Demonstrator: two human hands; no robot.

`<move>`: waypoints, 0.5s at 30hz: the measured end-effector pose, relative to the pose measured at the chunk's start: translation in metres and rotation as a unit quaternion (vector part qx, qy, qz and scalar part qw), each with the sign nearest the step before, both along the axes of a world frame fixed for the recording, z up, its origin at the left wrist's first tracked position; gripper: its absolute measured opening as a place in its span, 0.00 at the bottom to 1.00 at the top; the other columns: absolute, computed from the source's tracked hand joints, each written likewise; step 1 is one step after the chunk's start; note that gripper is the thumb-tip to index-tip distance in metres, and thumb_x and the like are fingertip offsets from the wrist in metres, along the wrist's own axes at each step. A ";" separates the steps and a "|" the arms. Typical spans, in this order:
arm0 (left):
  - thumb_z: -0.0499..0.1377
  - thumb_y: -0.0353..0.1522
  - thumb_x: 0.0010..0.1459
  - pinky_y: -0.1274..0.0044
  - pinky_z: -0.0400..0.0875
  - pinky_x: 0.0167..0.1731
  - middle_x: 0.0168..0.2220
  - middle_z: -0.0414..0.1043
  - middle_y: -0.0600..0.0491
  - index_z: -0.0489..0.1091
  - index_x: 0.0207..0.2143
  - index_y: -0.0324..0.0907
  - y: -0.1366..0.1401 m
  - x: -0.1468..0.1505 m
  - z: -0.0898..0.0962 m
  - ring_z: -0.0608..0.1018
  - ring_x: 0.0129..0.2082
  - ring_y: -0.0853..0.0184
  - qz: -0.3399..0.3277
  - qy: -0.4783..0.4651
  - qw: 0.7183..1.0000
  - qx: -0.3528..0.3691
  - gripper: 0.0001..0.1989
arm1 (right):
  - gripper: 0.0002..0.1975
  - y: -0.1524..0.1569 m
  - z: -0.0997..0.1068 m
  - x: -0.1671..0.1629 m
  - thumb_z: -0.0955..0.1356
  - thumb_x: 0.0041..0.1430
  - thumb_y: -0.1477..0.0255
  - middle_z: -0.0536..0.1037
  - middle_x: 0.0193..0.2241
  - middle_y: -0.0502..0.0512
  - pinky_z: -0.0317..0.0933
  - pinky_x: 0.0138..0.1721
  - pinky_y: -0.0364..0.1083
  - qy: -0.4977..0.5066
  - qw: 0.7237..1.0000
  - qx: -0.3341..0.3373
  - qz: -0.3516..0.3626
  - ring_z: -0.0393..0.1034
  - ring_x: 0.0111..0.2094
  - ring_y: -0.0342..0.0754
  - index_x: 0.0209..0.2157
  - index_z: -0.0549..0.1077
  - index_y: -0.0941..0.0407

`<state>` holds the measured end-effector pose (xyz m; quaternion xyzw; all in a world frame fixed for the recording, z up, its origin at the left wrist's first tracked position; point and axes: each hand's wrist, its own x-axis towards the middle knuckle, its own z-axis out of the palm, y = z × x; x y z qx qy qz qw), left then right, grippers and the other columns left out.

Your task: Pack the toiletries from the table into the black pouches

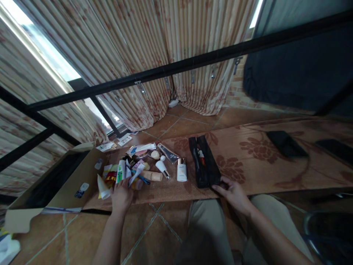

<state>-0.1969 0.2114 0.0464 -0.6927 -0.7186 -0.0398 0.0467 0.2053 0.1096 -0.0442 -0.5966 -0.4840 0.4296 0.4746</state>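
At the pile of toiletries, my left hand [122, 195] has its fingers curled at the lower end of a green and white tube [120, 171]. A cream-coloured tube [103, 187] lies just left of that hand. My right hand [231, 193] pinches the near right corner of a long black mesh pouch [211, 165], which lies unzipped. Inside the pouch is a small red and white item [202, 158]. Between the hands, a white bottle with a metallic cap [181, 171] rests on the cloth, beside a white tube with a silver cap [162, 169] and a beige tube [153, 176].
A cardboard box [66, 180] stands open at the left end of the cloth-covered bench [171, 193]. To the right lie a dark phone-like slab [286, 143] and another dark flat object [335, 149]. A black metal rail [176, 69] crosses in front of the curtains.
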 end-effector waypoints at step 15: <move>0.46 0.40 0.60 0.69 0.68 0.36 0.38 0.73 0.43 0.69 0.38 0.41 -0.007 0.054 -0.001 0.75 0.42 0.54 0.035 -0.211 0.976 0.041 0.17 | 0.09 0.002 0.019 -0.007 0.70 0.49 0.66 0.67 0.20 0.45 0.53 0.23 0.39 -0.009 0.999 0.024 -0.030 0.59 0.22 0.41 0.29 0.71 0.57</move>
